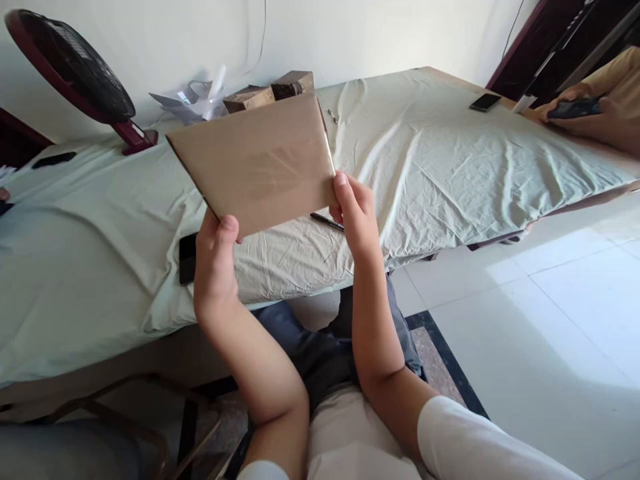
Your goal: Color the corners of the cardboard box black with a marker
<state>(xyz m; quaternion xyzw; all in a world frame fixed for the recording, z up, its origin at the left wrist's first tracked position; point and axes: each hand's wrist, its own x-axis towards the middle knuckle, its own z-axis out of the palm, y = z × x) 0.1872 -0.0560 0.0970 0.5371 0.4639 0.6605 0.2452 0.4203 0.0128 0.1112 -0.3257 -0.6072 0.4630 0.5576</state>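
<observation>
A flat brown cardboard box (255, 167) is held up above the cloth-covered table, tilted so its broad face shows. Shiny clear tape runs along its right edge. My left hand (216, 260) grips the lower left corner, thumb on the front face. At the lower right side, my right hand (356, 207) pinches the box's edge between thumb and fingers. Behind my left hand a black phone (187, 259) lies on the cloth. A dark pen (327, 221) is partly hidden below the box.
A pale green cloth (430, 167) covers the table. Behind stand a fan (75, 67), a crumpled plastic sheet (193, 100) and small cardboard boxes (293, 83). Another phone (485, 102) lies at the back right. At the right edge a person's hands (583, 113) hold a dark device.
</observation>
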